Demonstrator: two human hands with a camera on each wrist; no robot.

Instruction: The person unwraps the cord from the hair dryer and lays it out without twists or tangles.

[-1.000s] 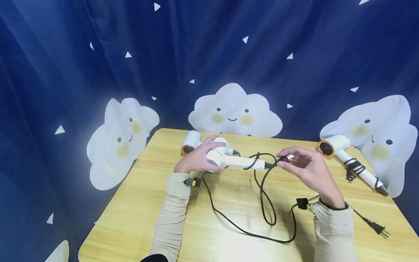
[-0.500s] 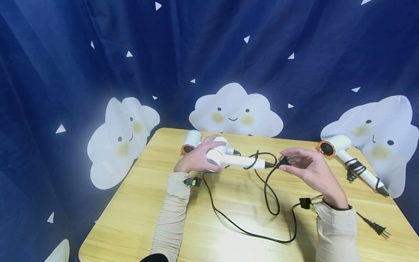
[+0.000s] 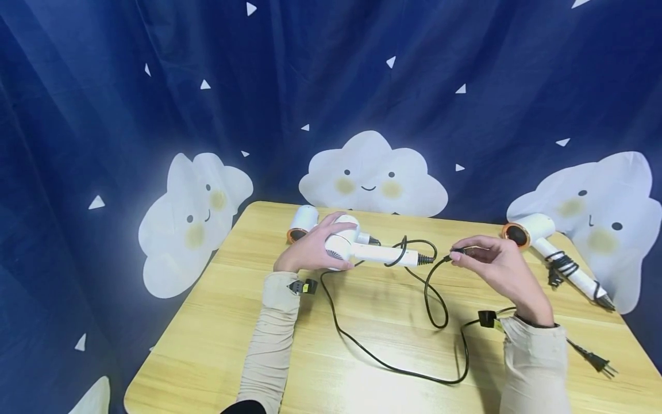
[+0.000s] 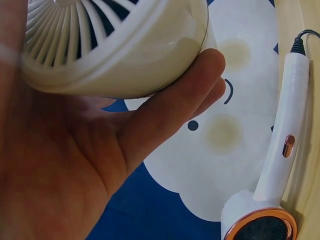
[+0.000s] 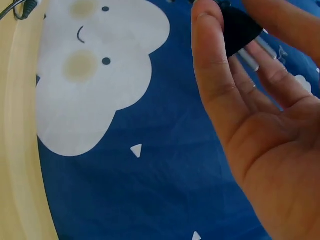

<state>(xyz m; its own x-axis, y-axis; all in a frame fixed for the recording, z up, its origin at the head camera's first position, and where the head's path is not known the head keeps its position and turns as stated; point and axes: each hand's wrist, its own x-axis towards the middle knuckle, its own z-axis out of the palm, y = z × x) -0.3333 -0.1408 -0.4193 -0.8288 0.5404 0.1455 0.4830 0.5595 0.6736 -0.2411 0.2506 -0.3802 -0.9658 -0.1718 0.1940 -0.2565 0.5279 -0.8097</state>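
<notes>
In the head view my left hand (image 3: 312, 247) grips the round head of a white hair dryer (image 3: 385, 255), held with its handle pointing right. The vented back of this hair dryer (image 4: 135, 60) shows close up in the left wrist view. A black cord (image 3: 430, 296) leaves the handle end, with a loop of it around the handle, and hangs in a curve. My right hand (image 3: 499, 270), to the right of the handle, pinches the cord's black plug (image 5: 241, 30) between thumb and fingers. Its two metal prongs point toward the palm in the right wrist view.
A second white hair dryer (image 3: 303, 218) with a copper rim lies behind my left hand. At the right lies a third hair dryer (image 3: 564, 261), cord wrapped around its handle. Another cord (image 3: 393, 368) crosses the wooden table (image 3: 207, 345) to a loose plug (image 3: 597, 362). A blue curtain (image 3: 331, 69) hangs behind.
My right hand has moved slightly right with the plug, away from the handle end. The hanging cord loop has shifted right and up. My left hand stays put on the hair dryer.
</notes>
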